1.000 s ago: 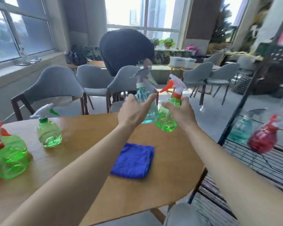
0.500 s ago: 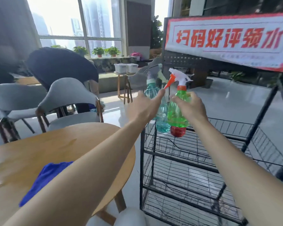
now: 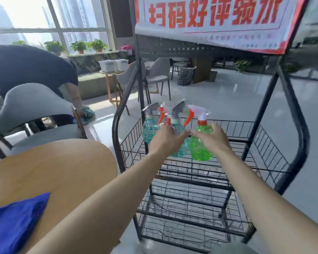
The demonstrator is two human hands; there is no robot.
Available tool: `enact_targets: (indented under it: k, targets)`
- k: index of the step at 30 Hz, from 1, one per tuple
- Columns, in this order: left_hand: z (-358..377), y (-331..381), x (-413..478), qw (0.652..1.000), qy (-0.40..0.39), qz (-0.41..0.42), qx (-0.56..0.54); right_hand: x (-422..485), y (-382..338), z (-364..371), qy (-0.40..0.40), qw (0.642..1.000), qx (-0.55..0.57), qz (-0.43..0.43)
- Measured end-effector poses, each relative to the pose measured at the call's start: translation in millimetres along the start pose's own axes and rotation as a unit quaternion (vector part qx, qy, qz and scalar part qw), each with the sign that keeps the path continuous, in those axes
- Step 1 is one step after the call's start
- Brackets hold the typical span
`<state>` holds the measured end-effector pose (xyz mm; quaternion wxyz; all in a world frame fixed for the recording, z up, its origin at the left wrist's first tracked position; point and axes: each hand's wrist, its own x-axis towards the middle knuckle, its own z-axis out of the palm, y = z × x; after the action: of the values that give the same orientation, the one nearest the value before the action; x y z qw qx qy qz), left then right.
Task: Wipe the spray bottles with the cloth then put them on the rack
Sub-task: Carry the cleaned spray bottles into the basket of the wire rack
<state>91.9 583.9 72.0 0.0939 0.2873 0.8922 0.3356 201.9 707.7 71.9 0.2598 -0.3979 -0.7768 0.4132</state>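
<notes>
Both hands loaded, one bottle each. Left hand point(image 3: 164, 141) has the teal bottle point(image 3: 180, 152), fingers point(image 3: 184, 135) curled round its body below the neck. Right hand point(image 3: 212, 139) has the green bottle point(image 3: 200, 152) the same way. Body grip rather than trigger grip: no accidental squirt, and the base stays level for set-down. Both bottles are upright with triggers facing left. The bodies sit just beside each other, my thumbs nearly touching between them.

Location: both are inside the top tier of the rack point(image 3: 237, 129), bases low over the wire floor. Can't tell whether they touch it yet; too blurred.

Already parked there: a second teal bottle point(image 3: 149, 131) by the left wall, and an orange-trigger bottle point(image 3: 167, 120) behind my left hand, body hidden. My read is that the row fills left to right and the free slot is the right half of the tier.

Cloth point(image 3: 15, 222) lies on the worktop point(image 3: 66, 167) at lower left, well apart from the rack, with no hand on it. That fits: both hands are on bottles, so wiping on these two is presumably done. That's a judgement, not something visible.

Next: lower until the wire takes the weight, then loosen the fingers. Risks:
- The wire floor is gappy, so round bases can rock.
- The teal bottle is tight against its neighbours, so a trigger could snag on release.

Better to let go one hand at a time.
</notes>
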Motion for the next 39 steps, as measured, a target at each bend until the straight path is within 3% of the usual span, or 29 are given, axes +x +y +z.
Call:
enact_targets:
  k: [7,20,24,29,39]
  targets:
    - [37,1,22,0.999,-0.031,-0.008,-0.016,31,38,12,0.006,1.000,0.011,0.027]
    - [55,20,43,0.988,-0.041,-0.055,-0.142,49,44,14,0.020,0.998,0.009,0.055]
    - [45,23,31,0.994,-0.044,-0.031,-0.092,37,32,3,0.043,0.997,-0.002,0.070]
    - [10,27,16,0.998,-0.010,0.026,-0.063,12,-5,-6,0.097,0.995,0.001,0.021]
    - [-89,10,-46,0.988,0.055,0.138,0.045,-55,-95,15,0.039,0.996,-0.011,-0.079]
